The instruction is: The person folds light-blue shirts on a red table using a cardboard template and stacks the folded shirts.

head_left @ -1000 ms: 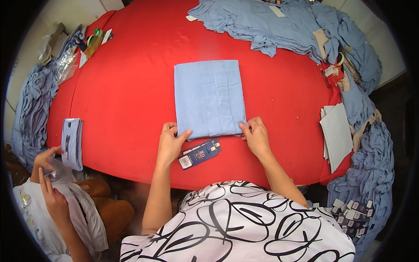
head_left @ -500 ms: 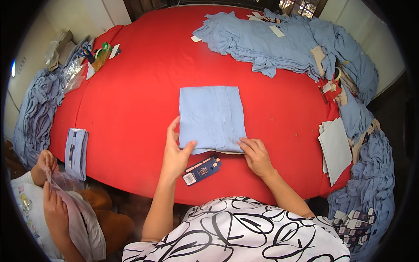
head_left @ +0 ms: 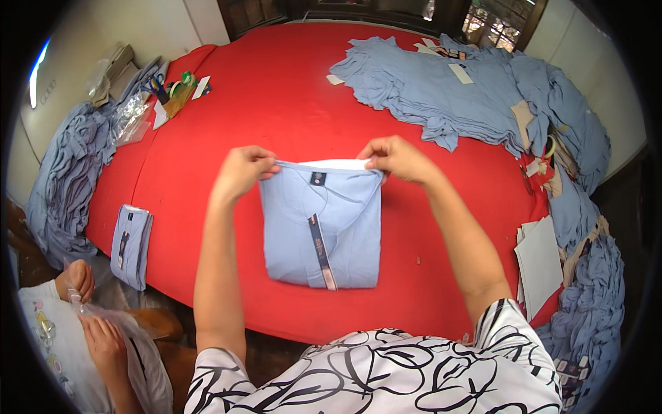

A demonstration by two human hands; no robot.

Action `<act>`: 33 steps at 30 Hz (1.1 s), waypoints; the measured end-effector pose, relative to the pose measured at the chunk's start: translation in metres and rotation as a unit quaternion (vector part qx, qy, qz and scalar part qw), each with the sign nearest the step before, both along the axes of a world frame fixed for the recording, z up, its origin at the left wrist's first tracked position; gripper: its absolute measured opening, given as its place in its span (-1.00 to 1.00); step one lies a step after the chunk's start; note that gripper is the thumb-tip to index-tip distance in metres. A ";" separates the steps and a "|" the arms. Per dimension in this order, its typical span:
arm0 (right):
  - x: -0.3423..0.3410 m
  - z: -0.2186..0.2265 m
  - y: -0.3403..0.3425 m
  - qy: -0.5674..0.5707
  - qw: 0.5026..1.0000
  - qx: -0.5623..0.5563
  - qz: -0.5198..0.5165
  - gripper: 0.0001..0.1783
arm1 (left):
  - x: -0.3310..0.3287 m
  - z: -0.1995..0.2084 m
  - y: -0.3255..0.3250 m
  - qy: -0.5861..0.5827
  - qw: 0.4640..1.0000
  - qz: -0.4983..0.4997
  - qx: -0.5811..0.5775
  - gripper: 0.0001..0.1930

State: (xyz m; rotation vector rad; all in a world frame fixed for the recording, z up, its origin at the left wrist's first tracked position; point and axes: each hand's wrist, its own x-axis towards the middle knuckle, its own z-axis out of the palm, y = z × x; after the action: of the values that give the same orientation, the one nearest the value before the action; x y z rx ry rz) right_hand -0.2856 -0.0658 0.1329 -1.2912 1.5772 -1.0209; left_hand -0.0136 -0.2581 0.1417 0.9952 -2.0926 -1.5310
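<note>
A light blue shirt (head_left: 293, 234), folded into a square, hangs front side up between my hands over the red cloth. My left hand (head_left: 247, 171) pinches its top left corner between thumb and fingers. At the top right corner, my right hand (head_left: 396, 160) grips the fabric in the same way. A white sheet edge (head_left: 338, 164) shows along the top, behind the neckline. Below the small dark neck label (head_left: 318, 179), a long narrow dark tag (head_left: 320, 248) lies down the shirt's front.
A red-covered table (head_left: 186, 228) spreads ahead. Blue garments (head_left: 441, 90) lie at the far right, with white cards (head_left: 541, 265) at the right edge. A folded shirt stack (head_left: 132, 245) sits at the left. A co-worker's hands (head_left: 93, 317) hold clear plastic at lower left.
The folded shirt has been turned over, so its neckline and long tag now face up. Both my hands moved from its near edge to its far corners.
</note>
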 end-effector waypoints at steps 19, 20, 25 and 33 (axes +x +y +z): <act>-0.011 -0.101 -0.014 -0.106 0.982 0.070 -0.138 -0.65 | 0.009 -0.069 0.046 -0.309 0.934 0.137 -0.114 -0.17; -0.015 -0.104 -0.011 -0.080 0.983 0.078 -0.147 -0.66 | 0.009 -0.075 0.071 -0.297 0.936 0.119 -0.147 -0.20; 0.003 -0.108 -0.010 0.093 0.970 0.056 -0.217 -0.74 | 0.011 -0.123 0.116 -0.217 0.932 0.183 -0.226 -0.38; 0.011 -0.093 -0.012 0.206 0.959 0.064 -0.185 -0.71 | 0.003 -0.107 0.063 -0.083 0.985 0.146 -0.038 -0.51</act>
State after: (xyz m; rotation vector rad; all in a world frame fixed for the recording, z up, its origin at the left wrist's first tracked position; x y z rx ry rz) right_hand -0.2748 -0.0775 0.0394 -1.1957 2.2297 -0.8844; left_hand -0.0109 -0.1954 0.0347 1.3714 -1.9860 -1.2520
